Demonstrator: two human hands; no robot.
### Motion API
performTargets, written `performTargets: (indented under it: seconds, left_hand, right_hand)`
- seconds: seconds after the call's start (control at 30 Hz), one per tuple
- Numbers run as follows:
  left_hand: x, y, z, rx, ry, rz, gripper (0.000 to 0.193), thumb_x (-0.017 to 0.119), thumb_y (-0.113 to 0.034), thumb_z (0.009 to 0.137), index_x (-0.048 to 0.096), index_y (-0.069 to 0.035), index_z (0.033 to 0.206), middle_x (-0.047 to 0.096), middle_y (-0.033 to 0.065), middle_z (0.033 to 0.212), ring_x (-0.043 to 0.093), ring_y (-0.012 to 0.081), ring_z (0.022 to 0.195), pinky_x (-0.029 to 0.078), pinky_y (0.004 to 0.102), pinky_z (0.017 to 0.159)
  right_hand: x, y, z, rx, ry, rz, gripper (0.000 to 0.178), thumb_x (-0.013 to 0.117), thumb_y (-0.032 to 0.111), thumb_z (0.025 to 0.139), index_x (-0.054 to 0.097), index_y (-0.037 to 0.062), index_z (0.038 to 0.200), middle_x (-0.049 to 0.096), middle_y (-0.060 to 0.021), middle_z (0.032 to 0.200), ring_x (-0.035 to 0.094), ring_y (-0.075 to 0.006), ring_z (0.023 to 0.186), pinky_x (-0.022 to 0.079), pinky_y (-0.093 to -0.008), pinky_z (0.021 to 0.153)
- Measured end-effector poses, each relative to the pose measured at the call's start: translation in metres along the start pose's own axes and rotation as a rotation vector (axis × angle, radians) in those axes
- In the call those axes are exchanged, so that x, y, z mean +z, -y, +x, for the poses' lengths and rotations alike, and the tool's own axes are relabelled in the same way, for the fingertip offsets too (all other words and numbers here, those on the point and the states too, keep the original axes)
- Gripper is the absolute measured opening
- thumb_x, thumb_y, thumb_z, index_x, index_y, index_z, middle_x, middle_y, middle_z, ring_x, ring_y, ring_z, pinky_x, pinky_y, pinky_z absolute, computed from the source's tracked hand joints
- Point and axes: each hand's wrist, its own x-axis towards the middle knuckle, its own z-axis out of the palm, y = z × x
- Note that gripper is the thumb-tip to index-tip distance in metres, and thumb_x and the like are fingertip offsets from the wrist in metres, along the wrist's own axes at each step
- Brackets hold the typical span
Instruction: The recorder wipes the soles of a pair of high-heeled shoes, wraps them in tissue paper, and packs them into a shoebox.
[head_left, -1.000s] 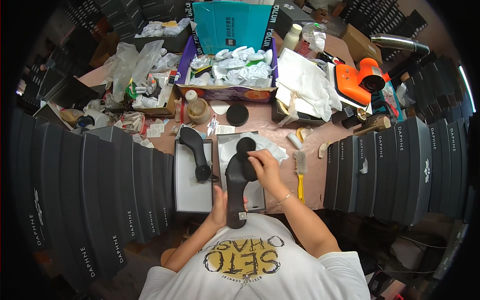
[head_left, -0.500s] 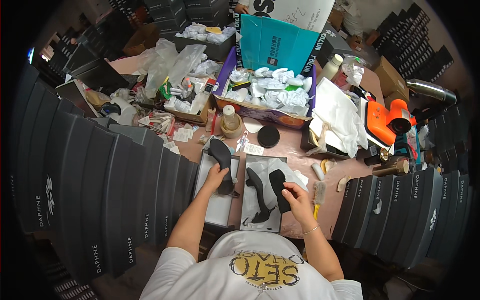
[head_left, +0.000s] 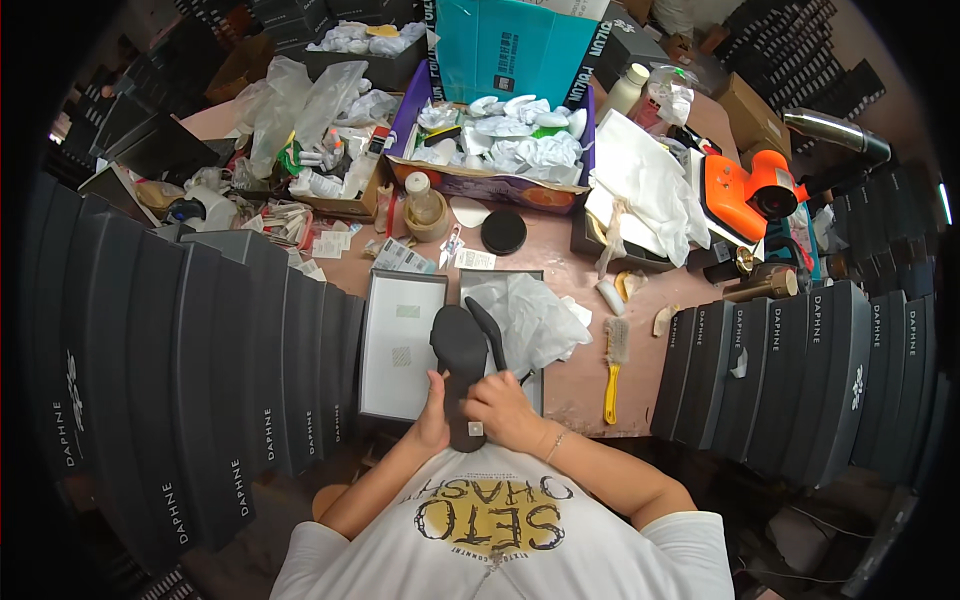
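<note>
A black shoe [head_left: 460,350] is held upright in front of my chest, its dark sole facing me and a small pale sticker [head_left: 475,429] near its lower end. My left hand [head_left: 432,422] grips its left edge, thumb up along the side. My right hand [head_left: 508,410] is closed, fingers curled against the shoe's right edge; whatever is in them is hidden. Behind the right hand, a second black shoe [head_left: 485,322] lies partly covered in an open shoe box [head_left: 503,275] with white tissue paper [head_left: 535,325]. To the left lies the white-lined box lid [head_left: 400,375].
Stacks of dark shoe boxes stand left [head_left: 210,380] and right [head_left: 790,380]. A yellow-handled brush [head_left: 612,375] lies right of the box. Behind are a round black disc [head_left: 503,232], a bottle [head_left: 425,205], a purple-edged carton [head_left: 490,180] of white paper and an orange device [head_left: 745,195].
The shoe in my left hand has come closer to me, sole toward me. My right hand has moved left onto it; its black flat piece no longer shows. Tissue now covers more of the box.
</note>
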Motion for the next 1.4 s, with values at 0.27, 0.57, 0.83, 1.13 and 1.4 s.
performTargets:
  seconds: [0.27, 0.57, 0.83, 1.13, 1.4]
  left_hand:
    - [0.022, -0.008, -0.011, -0.014, -0.066, -0.081, 0.083, 0.01, -0.072, 0.087, 0.035, -0.01, 0.136, 0.056, 0.003, 0.107, 0.055, 0.0134, 0.1, 0.048, 0.0278, 0.083]
    - [0.018, 0.0, -0.005, 0.0, 0.198, 0.448, 0.076, 0.032, -0.072, 0.086, 0.043, -0.003, 0.117, 0.058, 0.0075, 0.096, 0.059, 0.0136, 0.079, 0.049, 0.0272, 0.07]
    - [0.047, 0.001, -0.008, 0.006, 0.074, 0.717, 0.036, 0.065, -0.017, 0.086, 0.046, 0.003, 0.11, 0.064, 0.0113, 0.085, 0.062, 0.0146, 0.074, 0.049, 0.0298, 0.07]
    - [0.041, 0.004, -0.006, 0.042, 0.059, 0.681, 0.03, 0.066, -0.015, 0.086, 0.049, 0.002, 0.104, 0.065, 0.0091, 0.082, 0.063, 0.0133, 0.072, 0.05, 0.0282, 0.065]
    - [0.041, 0.006, 0.0, 0.014, 0.107, 0.676, 0.031, 0.068, -0.015, 0.084, 0.052, 0.001, 0.105, 0.065, 0.0065, 0.086, 0.06, 0.0102, 0.073, 0.049, 0.0271, 0.067]
  right_hand:
    - [-0.005, 0.02, -0.018, 0.1, 0.037, 0.069, 0.025, 0.068, 0.011, 0.072, 0.065, 0.012, 0.097, 0.052, -0.0032, 0.085, 0.049, -0.0203, 0.084, 0.033, -0.0353, 0.072]
    - [-0.053, 0.002, 0.024, 0.164, -0.175, -0.031, 0.014, 0.066, 0.011, 0.078, 0.064, 0.0102, 0.092, 0.054, -0.0035, 0.084, 0.051, -0.0229, 0.081, 0.034, -0.0351, 0.07]
    - [-0.073, -0.038, 0.054, 0.222, -0.243, -0.131, 0.008, 0.063, 0.011, 0.08, 0.063, 0.0092, 0.088, 0.053, -0.006, 0.082, 0.051, -0.0244, 0.078, 0.033, -0.0367, 0.07]
    - [-0.078, -0.045, 0.048, 0.288, -0.409, -0.157, 0.012, 0.065, 0.012, 0.077, 0.063, 0.0106, 0.088, 0.053, -0.007, 0.081, 0.052, -0.0249, 0.081, 0.034, -0.037, 0.071]
    - [-0.097, -0.065, 0.033, 0.378, -0.408, -0.163, 0.014, 0.065, 0.008, 0.079, 0.064, 0.0049, 0.093, 0.057, -0.0117, 0.083, 0.056, -0.0268, 0.08, 0.039, -0.0352, 0.072]
